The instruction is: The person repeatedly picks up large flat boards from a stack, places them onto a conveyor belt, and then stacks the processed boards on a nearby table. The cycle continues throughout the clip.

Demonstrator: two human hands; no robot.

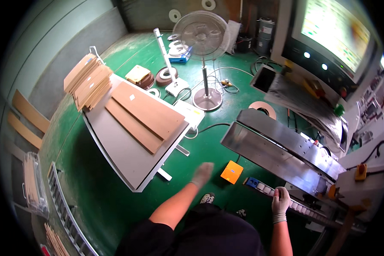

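My left hand (202,173), in a pale glove, hangs over the green floor between the table and the machine. It is smeared by motion, so its fingers cannot be read. My right hand (280,200), also gloved, is by the rail with white rollers (301,208), its fingers curled in; whatever they may hold is hidden. Left of my hands, long brown boards (147,112) lie overlapping on a grey-topped table (123,147). A stack of similar boards (88,83) sits at the table's far end. To the right stretches a long metal machine bed (271,151).
An orange box (231,172) stands on the floor between my hands. Beyond the table are a standing fan (202,36), tape rolls (164,77) and loose cables. A lit screen (335,32) is at upper right. A metal ladder-like frame (66,209) runs along the left.
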